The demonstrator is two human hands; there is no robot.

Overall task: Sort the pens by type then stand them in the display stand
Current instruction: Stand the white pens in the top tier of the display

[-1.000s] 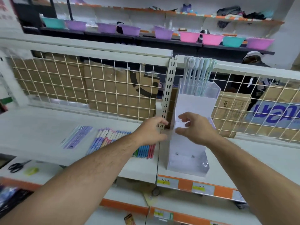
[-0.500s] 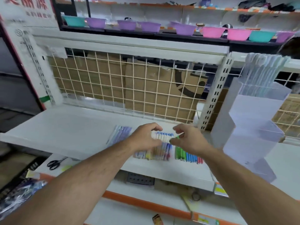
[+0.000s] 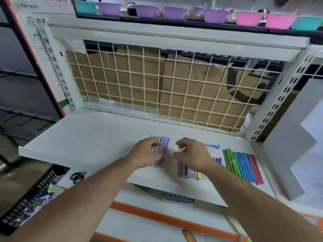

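Several groups of pens lie side by side on the white shelf: purple pens, white pens with blue caps, pastel pens, green pens, blue pens and red pens. My left hand lies on the purple pens with its fingers curled around them. My right hand hovers just right of them, loosely curled and holding nothing, and hides part of the white and pastel pens. The white stepped display stand stands at the right edge, partly cut off.
A white wire grid with cardboard boxes behind it backs the shelf. A slotted upright post separates the shelf from the stand. Scissors lie on the lower shelf, with a black basket at bottom left. Coloured bowls line the top shelf.
The view has swung left from the display stand to the pens. Both hands left the stand and came down to the shelf; my left hand now rests on the purple pens.
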